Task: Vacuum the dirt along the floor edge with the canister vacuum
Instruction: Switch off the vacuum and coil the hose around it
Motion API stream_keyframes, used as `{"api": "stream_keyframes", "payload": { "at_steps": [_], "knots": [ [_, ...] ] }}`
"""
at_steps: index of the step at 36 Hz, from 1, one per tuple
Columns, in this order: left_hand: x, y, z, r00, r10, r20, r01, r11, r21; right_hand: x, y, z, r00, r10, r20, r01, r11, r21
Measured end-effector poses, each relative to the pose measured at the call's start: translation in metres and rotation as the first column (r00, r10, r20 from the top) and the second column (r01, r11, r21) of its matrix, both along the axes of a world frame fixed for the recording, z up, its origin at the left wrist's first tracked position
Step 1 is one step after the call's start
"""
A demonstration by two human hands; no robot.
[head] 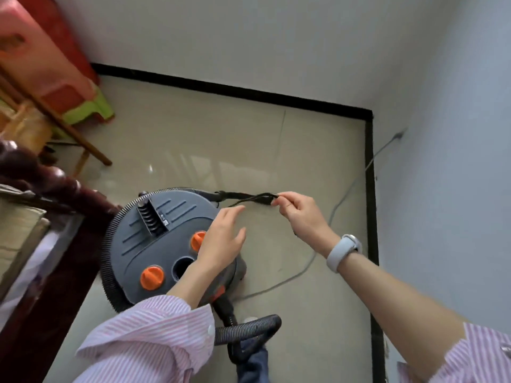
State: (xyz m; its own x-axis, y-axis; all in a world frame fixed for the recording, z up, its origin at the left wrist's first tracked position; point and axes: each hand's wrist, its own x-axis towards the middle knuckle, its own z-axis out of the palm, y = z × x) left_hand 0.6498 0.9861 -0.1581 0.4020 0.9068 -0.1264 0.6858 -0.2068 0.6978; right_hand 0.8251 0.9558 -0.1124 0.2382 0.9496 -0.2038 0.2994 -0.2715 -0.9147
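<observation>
The canister vacuum (166, 241) stands at seven o'clock on the floor. The right hand (301, 214) pinches its black cord (249, 199); the left hand (221, 239) hovers spread (touching nothing). Vacuuming is not yet begun, I judge.

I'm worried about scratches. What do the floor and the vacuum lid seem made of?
The floor looks like glazed tile: glossy, reflecting light, with a thin joint line. The vacuum lid looks like matte grey moulded plastic, judging by its ribs and grooves.
</observation>
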Motion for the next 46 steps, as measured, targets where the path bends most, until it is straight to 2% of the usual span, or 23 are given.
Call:
{"api": "stream_keyframes", "payload": {
  "at_steps": [5,7,9,11,12,13,16,18,21,24,26,30,35,38,43,46],
  "knots": [
    [-0.001,0.055,0.006,0.994,0.043,0.101,-0.04,0.999,-0.029,-0.009,0.069,0.051,0.985,0.165,0.045,-0.171,0.972,0.162],
    [0.002,0.072,0.015,0.964,0.157,0.215,-0.153,0.988,-0.035,-0.011,0.094,0.075,0.974,0.226,0.018,-0.225,0.949,0.222],
    [0.005,0.089,0.03,0.865,0.365,0.344,-0.38,0.925,-0.025,-0.013,0.118,0.093,0.952,0.306,0.027,-0.302,0.918,0.256],
    [0.002,0.106,0.048,0.731,0.535,0.423,-0.588,0.809,-0.008,-0.014,0.136,0.102,0.919,0.39,0.052,-0.39,0.886,0.251],
    [-0.001,0.115,0.055,0.698,0.56,0.446,-0.633,0.774,0.019,-0.015,0.145,0.105,0.904,0.425,0.057,-0.425,0.871,0.247],
    [-0.005,0.125,0.062,0.707,0.54,0.457,-0.627,0.777,0.051,-0.015,0.154,0.107,0.891,0.451,0.05,-0.449,0.86,0.244],
    [-0.014,0.147,0.076,0.861,0.336,0.381,-0.393,0.916,0.08,-0.018,0.181,0.111,0.872,0.489,-0.004,-0.471,0.842,0.262],
    [-0.017,0.16,0.081,0.888,0.29,0.357,-0.327,0.944,0.045,-0.022,0.204,0.113,0.858,0.512,-0.042,-0.483,0.831,0.276],
    [-0.032,0.178,0.079,0.781,0.5,0.373,-0.528,0.848,-0.031,-0.028,0.241,0.106,0.827,0.562,-0.024,-0.538,0.803,0.255],
    [-0.055,0.191,0.069,0.55,0.728,0.41,-0.75,0.646,-0.14,-0.034,0.275,0.082,0.799,0.597,0.077,-0.6,0.778,0.185],
    [-0.07,0.196,0.059,0.429,0.811,0.398,-0.835,0.524,-0.167,-0.042,0.29,0.062,0.734,0.668,0.124,-0.679,0.725,0.112],
    [-0.106,0.191,0.035,0.423,0.877,0.226,-0.902,0.432,0.011,-0.072,0.3,0.018,0.51,0.815,0.273,-0.842,0.538,-0.031],
    [-0.16,0.169,0.002,0.399,0.917,-0.01,-0.897,0.393,0.201,-0.127,0.3,-0.033,0.331,0.875,0.353,-0.923,0.378,-0.073],
    [-0.188,0.157,-0.025,0.316,0.944,-0.089,-0.927,0.328,0.18,-0.163,0.293,-0.062,0.265,0.861,0.434,-0.939,0.332,-0.085],
    [-0.214,0.133,-0.068,0.196,0.975,-0.102,-0.979,0.201,0.041,-0.205,0.279,-0.106,0.177,0.81,0.559,-0.952,0.286,-0.112],
    [-0.22,0.115,-0.09,0.149,0.982,-0.118,-0.989,0.148,-0.018,-0.217,0.275,-0.123,0.069,0.778,0.625,-0.95,0.243,-0.197]
  ]
}}
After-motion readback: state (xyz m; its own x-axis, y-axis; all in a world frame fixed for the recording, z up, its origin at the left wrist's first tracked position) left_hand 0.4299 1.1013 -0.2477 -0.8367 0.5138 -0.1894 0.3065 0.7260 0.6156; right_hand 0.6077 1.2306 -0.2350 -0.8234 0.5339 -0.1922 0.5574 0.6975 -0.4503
